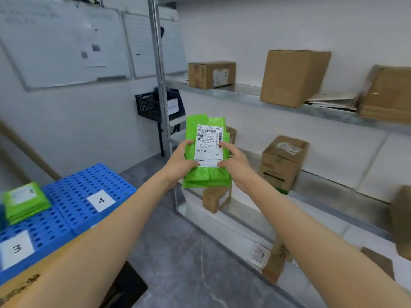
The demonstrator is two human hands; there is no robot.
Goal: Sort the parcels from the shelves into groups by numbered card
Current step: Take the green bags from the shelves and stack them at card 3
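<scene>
I hold a green plastic parcel (pixel 201 176) with a white shipping label upright in front of the shelves. My left hand (pixel 181 161) grips its left edge and my right hand (pixel 233 163) grips its right edge, thumbs on the label. On the blue perforated platform (pixel 73 196) at lower left lie white cards marked 4 (pixel 101 200) and 3 (pixel 16 248). Another green parcel (pixel 24 202) lies on the platform behind card 3.
Metal shelves (pixel 244 91) on the right carry several cardboard boxes, such as a tall one (pixel 293 76) above and a taped one (pixel 282 162) below. A black crate (pixel 149 105) hangs by the shelf post. Whiteboards cover the left wall. Grey floor lies between platform and shelves.
</scene>
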